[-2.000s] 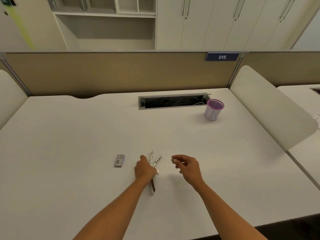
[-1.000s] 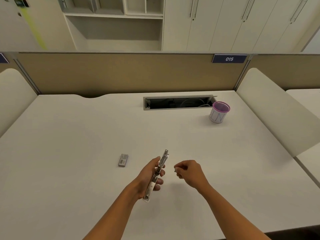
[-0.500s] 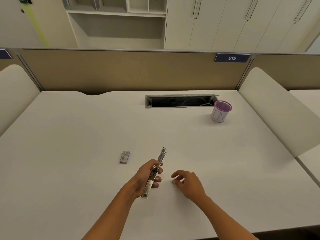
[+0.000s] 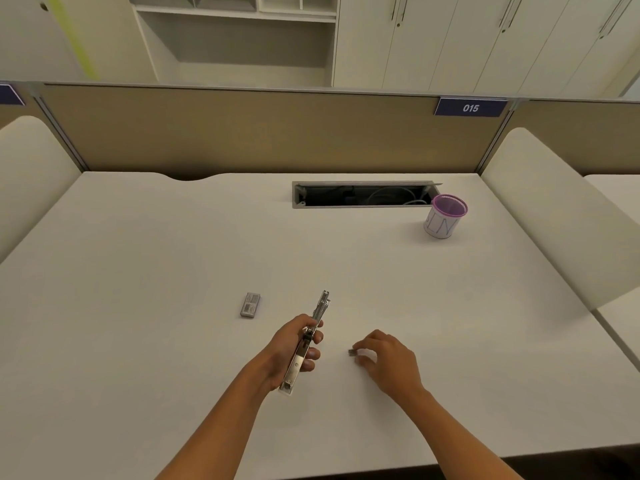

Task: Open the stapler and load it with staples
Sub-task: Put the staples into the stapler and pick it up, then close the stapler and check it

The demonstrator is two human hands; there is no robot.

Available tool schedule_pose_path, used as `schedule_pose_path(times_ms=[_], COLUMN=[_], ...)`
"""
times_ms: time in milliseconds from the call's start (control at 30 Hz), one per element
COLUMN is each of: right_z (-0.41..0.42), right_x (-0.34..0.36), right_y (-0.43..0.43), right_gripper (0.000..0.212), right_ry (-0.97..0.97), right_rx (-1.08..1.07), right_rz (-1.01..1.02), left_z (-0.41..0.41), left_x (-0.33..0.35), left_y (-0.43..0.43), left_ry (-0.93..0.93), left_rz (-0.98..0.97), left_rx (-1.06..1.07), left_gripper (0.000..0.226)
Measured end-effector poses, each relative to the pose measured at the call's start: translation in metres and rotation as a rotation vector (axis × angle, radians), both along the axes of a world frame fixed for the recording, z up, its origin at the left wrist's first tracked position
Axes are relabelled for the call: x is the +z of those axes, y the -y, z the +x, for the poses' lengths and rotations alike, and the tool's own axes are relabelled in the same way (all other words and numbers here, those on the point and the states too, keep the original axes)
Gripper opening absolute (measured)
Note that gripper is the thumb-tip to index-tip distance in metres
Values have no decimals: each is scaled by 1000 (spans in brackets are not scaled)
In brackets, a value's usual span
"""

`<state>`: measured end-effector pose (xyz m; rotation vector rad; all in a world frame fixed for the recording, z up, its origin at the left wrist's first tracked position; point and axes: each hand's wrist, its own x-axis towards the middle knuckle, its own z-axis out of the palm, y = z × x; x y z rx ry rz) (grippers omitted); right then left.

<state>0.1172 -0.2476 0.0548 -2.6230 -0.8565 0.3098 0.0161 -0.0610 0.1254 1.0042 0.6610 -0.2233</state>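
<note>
Two hands: left hand (image 4: 291, 348) around stapler (image 4: 304, 344).

left hand (image 4: 292, 344): bare, no rings | right hand (image 4: 389, 362): bare | forearms: bare, no sleeves

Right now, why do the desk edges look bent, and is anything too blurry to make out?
Head view: the wide-angle lens bows the desk edges and partition; lighting is soft, with faint shadows under both hands. The stapler in the left hand reads clearly; the small piece at the right hand's fingertips is too small to identify.
</note>
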Motion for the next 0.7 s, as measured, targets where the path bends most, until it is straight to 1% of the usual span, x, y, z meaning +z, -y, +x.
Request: schedule_pose_path(times_ms=[133,367,533,633,700], right_z=[1,-1,2,3,3], right_x=[0,-4,-6,-8,-7], right_y=[1,-2,-8,-12,-14], right_gripper=[17,15,13,14,13], right_ry=[2,73,51,27,-10], right_rx=[40,95,70,92,85], right_rz=[1,-5,-10,-12,28], left_z=[-1,-6,-8,-10,-10], left_x=[1,-2,-3,-3,-3], left_y=[0,0,0,1,1], left_ry=[-2,-10,-10,-16,-16], left_rz=[-2,-19,-34,-42,-45], left_rx=[4,12,10,13,13], left_gripper=[20,20,21,21,21])
